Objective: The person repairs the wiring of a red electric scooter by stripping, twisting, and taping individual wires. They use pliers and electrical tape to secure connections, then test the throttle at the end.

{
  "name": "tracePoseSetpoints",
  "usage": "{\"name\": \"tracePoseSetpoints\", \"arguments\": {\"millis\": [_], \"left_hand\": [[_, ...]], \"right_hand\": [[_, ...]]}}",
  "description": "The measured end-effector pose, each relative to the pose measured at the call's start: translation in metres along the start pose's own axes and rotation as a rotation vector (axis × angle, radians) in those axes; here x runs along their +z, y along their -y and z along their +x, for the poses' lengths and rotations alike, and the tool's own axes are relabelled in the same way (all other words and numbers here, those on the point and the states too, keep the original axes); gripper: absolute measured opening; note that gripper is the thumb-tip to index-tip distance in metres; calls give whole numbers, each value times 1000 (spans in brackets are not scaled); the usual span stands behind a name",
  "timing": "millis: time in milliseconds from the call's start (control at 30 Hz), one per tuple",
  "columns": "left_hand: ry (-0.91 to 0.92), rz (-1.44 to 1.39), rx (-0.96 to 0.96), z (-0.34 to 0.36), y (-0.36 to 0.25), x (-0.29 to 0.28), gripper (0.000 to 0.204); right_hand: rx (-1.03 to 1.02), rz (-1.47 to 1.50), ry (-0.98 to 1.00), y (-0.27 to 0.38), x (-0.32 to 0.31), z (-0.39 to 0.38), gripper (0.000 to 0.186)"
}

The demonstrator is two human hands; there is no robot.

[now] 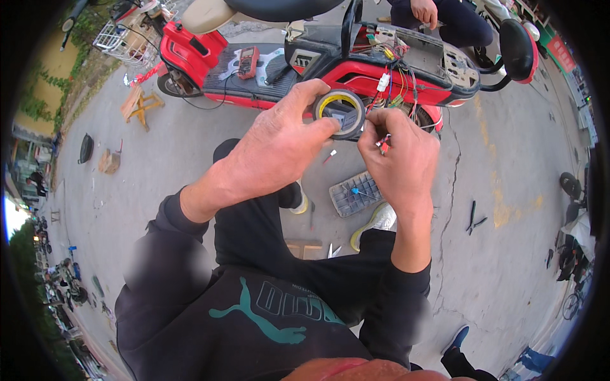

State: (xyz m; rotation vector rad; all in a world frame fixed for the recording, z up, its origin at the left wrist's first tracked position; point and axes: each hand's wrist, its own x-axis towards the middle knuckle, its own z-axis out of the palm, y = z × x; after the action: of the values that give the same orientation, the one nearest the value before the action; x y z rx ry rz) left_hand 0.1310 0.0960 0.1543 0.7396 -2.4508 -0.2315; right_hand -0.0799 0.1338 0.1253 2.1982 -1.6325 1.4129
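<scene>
My left hand [270,143] grips a roll of black tape [361,114] with a yellow inner ring, thumb and forefinger on its rim. Close against the roll's right side, my right hand [406,152] is closed in a pinch. Whether its fingers hold the tape's end or a wire is hidden. Small red and white wire ends [383,143] show beside those fingers. Just beyond both hands stands a red electric scooter [267,89] with its seat area opened up. Loose coloured wires and a white connector [383,82] hang from its side.
A red multimeter [247,62] lies on the scooter's footboard. On the ground are a grey tray [343,204] with a blue-handled tool, pliers [474,219], scissors [333,251] and a small wooden stool [142,106]. Another person's hand [424,11] is behind the scooter.
</scene>
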Motion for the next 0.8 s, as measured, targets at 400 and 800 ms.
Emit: {"name": "tracePoseSetpoints", "arguments": {"millis": [400,800], "left_hand": [[39,-254,-79,-12,16,-8,24],[116,-141,-199,-40,9,-7,22]], "right_hand": [[589,881,197,4,-9,4,17],[202,45,62,27,44,-22,12]]}}
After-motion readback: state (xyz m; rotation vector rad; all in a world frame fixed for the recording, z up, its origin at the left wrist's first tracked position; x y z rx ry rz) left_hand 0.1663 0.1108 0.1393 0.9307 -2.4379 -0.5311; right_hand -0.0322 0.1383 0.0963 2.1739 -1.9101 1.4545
